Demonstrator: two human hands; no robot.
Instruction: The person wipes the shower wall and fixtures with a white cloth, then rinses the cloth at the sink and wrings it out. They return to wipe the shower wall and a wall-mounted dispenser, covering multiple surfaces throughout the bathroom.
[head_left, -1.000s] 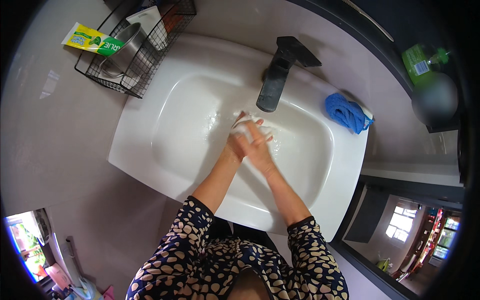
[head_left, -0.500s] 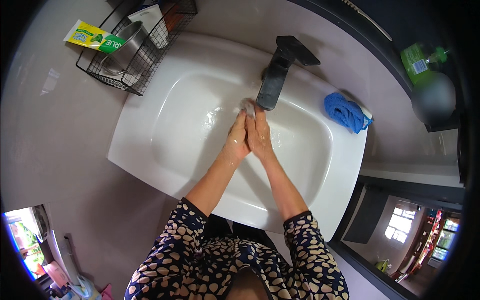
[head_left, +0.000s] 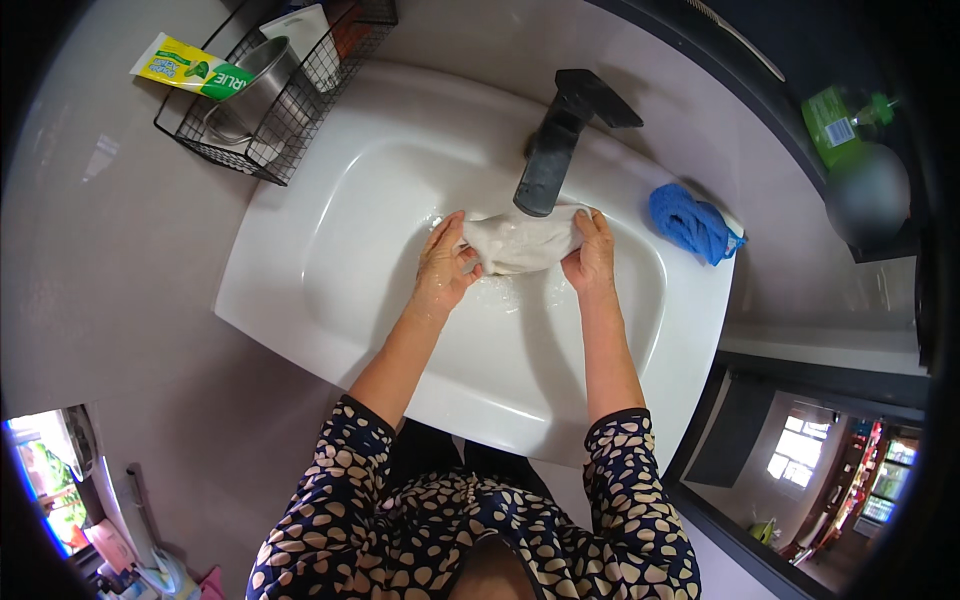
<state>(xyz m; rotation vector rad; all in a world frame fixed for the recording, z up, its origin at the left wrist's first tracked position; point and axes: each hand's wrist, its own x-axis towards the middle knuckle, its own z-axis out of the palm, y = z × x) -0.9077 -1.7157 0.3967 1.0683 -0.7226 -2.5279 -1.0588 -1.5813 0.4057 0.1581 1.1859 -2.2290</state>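
Observation:
Stretched between my hands is a wet white cloth point(head_left: 515, 245), spread just below the spout of the black faucet point(head_left: 547, 165). My left hand point(head_left: 440, 268) pinches its left end between thumb and fingers, the other fingers loosely curled. On the opposite side, my right hand point(head_left: 592, 252) grips the cloth's right end, thumb near the top corner. Both hands are over the bowl of the white sink point(head_left: 265, 255). Water glistens on the bowl under the cloth. The spout hides part of the cloth's upper edge.
A black wire basket point(head_left: 278, 150) at the sink's far left holds a metal mug point(head_left: 265, 92) and a yellow-green tube point(head_left: 190, 68). A folded blue cloth point(head_left: 688, 220) lies on the right rim. At the far right stands a green bottle point(head_left: 828, 120) on a dark shelf.
My hands were pressed together under the faucet with the white cloth bunched up between them. They have moved apart, left and right, and the cloth is now spread out.

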